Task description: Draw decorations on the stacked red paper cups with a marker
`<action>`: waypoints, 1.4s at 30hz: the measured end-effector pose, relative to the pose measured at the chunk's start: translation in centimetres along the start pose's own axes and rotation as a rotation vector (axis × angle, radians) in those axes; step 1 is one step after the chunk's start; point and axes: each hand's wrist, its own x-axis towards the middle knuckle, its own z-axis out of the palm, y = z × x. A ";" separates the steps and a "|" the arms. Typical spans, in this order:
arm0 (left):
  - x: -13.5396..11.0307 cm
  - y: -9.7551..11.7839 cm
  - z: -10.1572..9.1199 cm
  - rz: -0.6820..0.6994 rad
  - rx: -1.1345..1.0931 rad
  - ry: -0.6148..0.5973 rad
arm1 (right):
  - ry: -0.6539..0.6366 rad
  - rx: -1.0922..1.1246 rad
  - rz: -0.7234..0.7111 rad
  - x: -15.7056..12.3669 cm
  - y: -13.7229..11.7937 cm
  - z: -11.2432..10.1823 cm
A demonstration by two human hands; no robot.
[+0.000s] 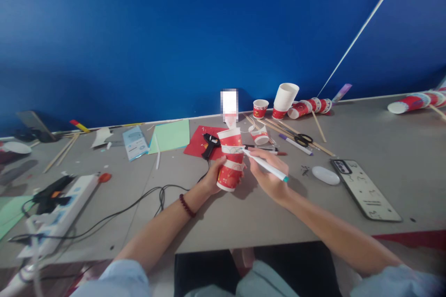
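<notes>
My left hand (213, 177) is wrapped round a red and white paper cup (230, 160), which stands upside down on another one, just above the grey table (383, 148). My right hand (270, 171) grips a white marker with a teal end (266, 166). The marker's tip touches the cup's side. A dark bead bracelet (187, 205) sits on my left wrist.
A black glue gun (210, 144) lies on red paper (197, 145) behind the cup. Scissors (302, 139), sticks, a purple pen and more cups (306, 107) lie at the back right. A phone (364, 189) and white oval (325, 175) rest right. A power strip (59, 216) with cables is left.
</notes>
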 end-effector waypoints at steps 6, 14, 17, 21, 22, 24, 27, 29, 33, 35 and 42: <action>0.0 0.0 -0.2 0.004 -0.004 -0.013 | -0.002 -0.003 0.002 0.2 -0.2 0.0; 0.1 0.0 -0.2 0.002 -0.037 -0.018 | 0.001 -0.004 0.007 0.2 -0.3 -0.1; 0.1 0.0 -0.2 0.019 -0.024 -0.014 | -0.005 -0.004 0.013 0.2 -0.4 0.0; 0.1 -0.1 -0.4 0.014 -0.034 -0.012 | -0.007 -0.017 0.021 0.2 -0.4 0.0; 0.1 0.0 -0.4 0.010 -0.034 -0.017 | -0.004 -0.018 0.018 0.2 -0.4 0.0; 0.1 0.0 -0.3 0.009 -0.030 -0.019 | -0.002 -0.019 0.009 0.2 -0.5 0.0; 0.1 0.1 -0.2 0.010 -0.033 -0.013 | -0.014 -0.026 0.003 0.2 -0.5 0.0; 0.1 0.1 -0.2 0.007 -0.041 -0.011 | -0.014 -0.034 0.003 0.2 -0.5 0.0; 0.1 0.1 -0.2 0.033 -0.056 0.008 | 0.011 -0.026 0.016 0.2 -0.6 -0.2; 0.1 0.0 -0.3 0.047 -0.073 0.027 | 0.017 -0.017 0.017 0.3 -0.6 -0.3; 0.2 0.2 0.0 0.042 -0.061 0.035 | 0.022 0.015 0.012 0.4 -0.5 -0.3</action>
